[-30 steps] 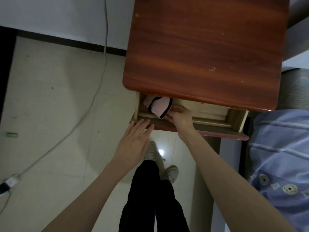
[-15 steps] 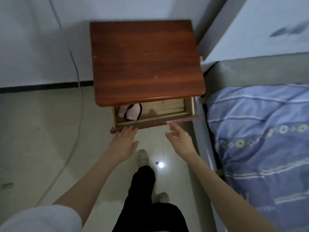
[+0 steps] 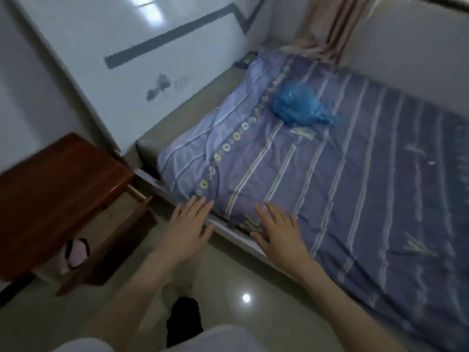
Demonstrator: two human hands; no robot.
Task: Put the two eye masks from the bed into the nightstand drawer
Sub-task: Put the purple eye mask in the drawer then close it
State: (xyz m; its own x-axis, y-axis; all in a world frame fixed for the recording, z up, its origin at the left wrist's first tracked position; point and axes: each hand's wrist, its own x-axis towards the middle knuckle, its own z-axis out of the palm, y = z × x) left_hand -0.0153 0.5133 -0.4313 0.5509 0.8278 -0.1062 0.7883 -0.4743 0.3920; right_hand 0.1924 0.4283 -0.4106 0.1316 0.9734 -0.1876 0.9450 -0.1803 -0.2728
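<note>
The view is turning from the drawer (image 3: 109,240) to the bed (image 3: 355,186). One eye mask (image 3: 74,254) is lying inside at 8 o'clock. Both hands, left hand (image 3: 186,231) and right hand (image 3: 278,233), are spreading empty fingers (image 3: 200,204). No second mask is showing.

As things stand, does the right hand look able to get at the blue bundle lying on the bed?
Probably yes. The right hand is open and empty at the bed's near edge, and only flat striped bedding lies between it and the blue bundle. It lies well up the bed, so a lean may be needed.
</note>
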